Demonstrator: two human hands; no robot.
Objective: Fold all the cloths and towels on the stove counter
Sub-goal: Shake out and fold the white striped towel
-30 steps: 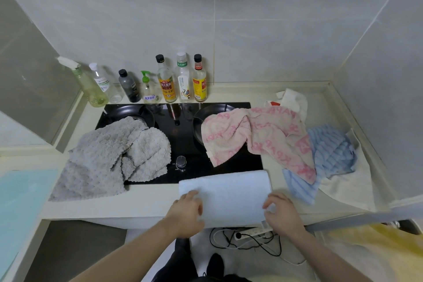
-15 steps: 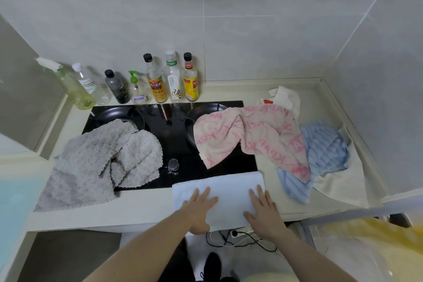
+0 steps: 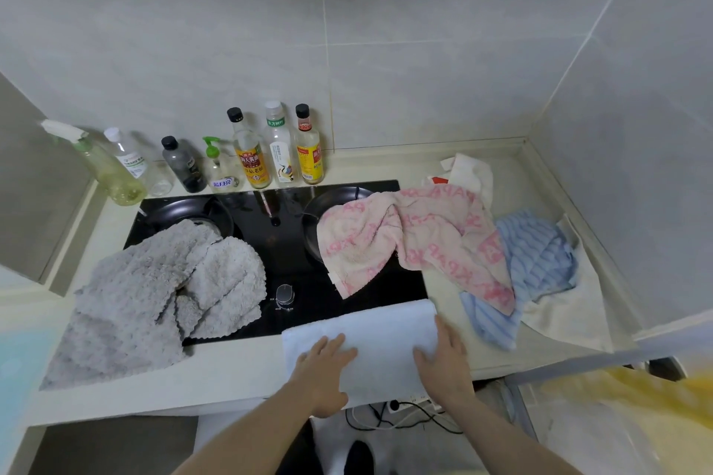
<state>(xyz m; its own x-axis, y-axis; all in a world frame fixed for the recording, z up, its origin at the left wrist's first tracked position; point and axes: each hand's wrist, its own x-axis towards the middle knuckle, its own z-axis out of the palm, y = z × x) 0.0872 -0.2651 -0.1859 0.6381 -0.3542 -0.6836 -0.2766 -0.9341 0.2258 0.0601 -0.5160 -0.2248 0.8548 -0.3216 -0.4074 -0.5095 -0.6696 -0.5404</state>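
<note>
Both hands have slid apart on the folded white towel (image 3: 380, 343) at the stove (image 3: 270, 243) front: left hand (image 3: 322, 368) flat, right hand (image 3: 443, 359) flat by its right edge. Bare counter (image 3: 231, 370) sits left.

White towel (image 3: 380, 335), grey nubby cloth (image 3: 154, 293), pink cloth (image 3: 416, 243) with darker pink lettering, blue striped cloth (image 3: 536, 262), cream cloth (image 3: 571, 316), black stove (image 3: 277, 239), beige counter (image 3: 216, 370).
</note>
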